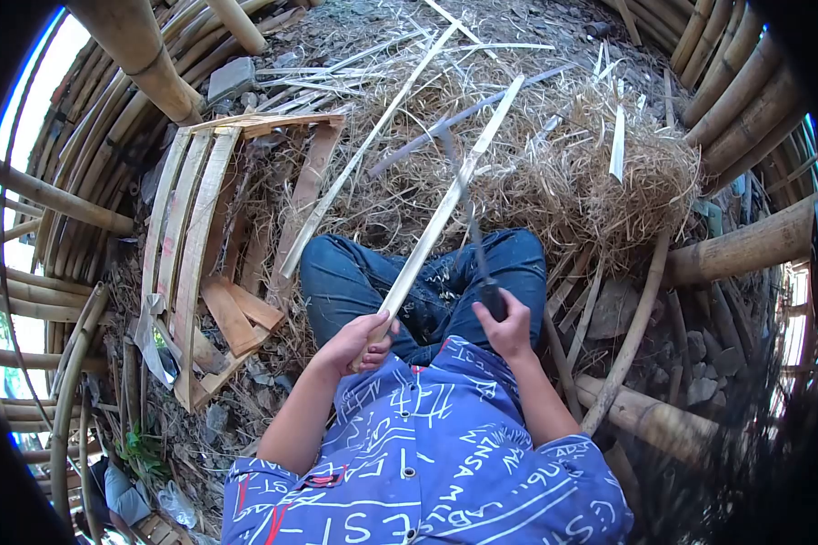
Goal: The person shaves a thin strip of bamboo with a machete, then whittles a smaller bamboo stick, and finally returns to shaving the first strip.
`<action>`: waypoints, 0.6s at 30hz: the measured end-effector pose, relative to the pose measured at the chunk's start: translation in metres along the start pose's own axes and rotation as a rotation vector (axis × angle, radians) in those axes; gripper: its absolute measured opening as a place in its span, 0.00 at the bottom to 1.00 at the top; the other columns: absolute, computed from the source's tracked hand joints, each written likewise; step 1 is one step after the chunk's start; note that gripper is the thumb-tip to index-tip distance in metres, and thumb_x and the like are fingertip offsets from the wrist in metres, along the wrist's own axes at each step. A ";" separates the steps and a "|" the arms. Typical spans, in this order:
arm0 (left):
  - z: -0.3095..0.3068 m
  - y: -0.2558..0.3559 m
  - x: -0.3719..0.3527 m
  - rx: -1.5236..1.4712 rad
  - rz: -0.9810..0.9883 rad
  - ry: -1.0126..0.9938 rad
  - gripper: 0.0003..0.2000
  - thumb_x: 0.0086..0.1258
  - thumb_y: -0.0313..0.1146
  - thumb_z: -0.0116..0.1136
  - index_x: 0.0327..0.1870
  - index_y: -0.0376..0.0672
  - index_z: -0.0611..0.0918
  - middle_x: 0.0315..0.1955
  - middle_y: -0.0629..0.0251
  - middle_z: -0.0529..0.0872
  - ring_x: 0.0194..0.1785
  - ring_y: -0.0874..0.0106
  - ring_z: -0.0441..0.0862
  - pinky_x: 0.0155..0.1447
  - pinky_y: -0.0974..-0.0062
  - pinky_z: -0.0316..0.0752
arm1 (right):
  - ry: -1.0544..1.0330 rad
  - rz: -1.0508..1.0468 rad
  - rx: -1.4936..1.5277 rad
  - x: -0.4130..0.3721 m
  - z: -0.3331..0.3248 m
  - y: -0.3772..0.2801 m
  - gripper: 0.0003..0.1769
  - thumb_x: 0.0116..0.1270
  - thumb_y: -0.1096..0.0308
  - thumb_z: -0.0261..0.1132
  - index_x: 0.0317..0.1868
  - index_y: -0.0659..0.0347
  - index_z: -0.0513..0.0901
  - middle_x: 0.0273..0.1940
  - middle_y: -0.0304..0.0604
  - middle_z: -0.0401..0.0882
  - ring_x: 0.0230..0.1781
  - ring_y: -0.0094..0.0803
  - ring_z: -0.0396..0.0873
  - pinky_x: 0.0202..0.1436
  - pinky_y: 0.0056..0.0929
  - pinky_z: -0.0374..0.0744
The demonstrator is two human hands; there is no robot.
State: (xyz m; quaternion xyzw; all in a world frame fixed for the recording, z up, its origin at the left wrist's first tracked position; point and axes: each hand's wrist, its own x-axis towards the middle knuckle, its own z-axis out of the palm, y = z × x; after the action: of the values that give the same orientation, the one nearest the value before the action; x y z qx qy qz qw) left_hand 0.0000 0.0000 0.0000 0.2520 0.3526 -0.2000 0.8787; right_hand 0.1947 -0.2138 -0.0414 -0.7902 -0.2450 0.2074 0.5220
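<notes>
My left hand (359,343) is closed around the near end of a long pale bamboo strip (427,238). The strip slants away from me over my lap, its far end above the heap of shavings. In my right hand (507,324) is the dark handle of a long, narrow knife (474,238), its blade pointing away from me. The blade crosses over the strip in this view, partway along its length. Both hands are above my jeans (354,272), which have small pale chips on them.
Curly shavings (600,182) are heaped ahead. Another long strip (364,163) lies left of the held one. A broken wooden crate (186,218) stands at the left. Thick bamboo poles (745,241) surround the space, and stones (700,391) lie at the right.
</notes>
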 end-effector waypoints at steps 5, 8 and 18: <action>0.020 -0.016 -0.012 -0.025 0.072 -0.035 0.14 0.81 0.44 0.43 0.35 0.45 0.69 0.11 0.76 0.59 0.09 0.83 0.54 0.12 0.83 0.53 | -0.302 -0.196 -0.047 -0.011 0.021 -0.030 0.20 0.55 0.66 0.74 0.47 0.68 0.83 0.32 0.52 0.85 0.31 0.34 0.86 0.37 0.29 0.81; 0.026 -0.021 -0.023 0.030 0.086 0.024 0.15 0.81 0.45 0.41 0.35 0.45 0.68 0.11 0.76 0.59 0.09 0.83 0.54 0.12 0.83 0.52 | -0.379 -0.283 -0.114 -0.012 0.029 -0.036 0.19 0.54 0.63 0.74 0.44 0.64 0.84 0.32 0.56 0.85 0.33 0.46 0.87 0.38 0.35 0.83; 0.024 -0.042 -0.050 0.099 0.112 0.095 0.15 0.82 0.45 0.41 0.36 0.45 0.69 0.11 0.77 0.61 0.10 0.83 0.58 0.12 0.83 0.54 | -0.459 -0.235 -0.431 0.005 0.007 -0.018 0.30 0.58 0.36 0.68 0.37 0.57 0.83 0.26 0.58 0.82 0.31 0.57 0.82 0.36 0.49 0.80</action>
State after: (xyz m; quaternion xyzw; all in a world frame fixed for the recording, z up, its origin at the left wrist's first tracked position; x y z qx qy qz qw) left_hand -0.0436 -0.0390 0.0381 0.3239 0.3689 -0.1555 0.8572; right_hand 0.1918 -0.1994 -0.0277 -0.7815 -0.4837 0.2616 0.2947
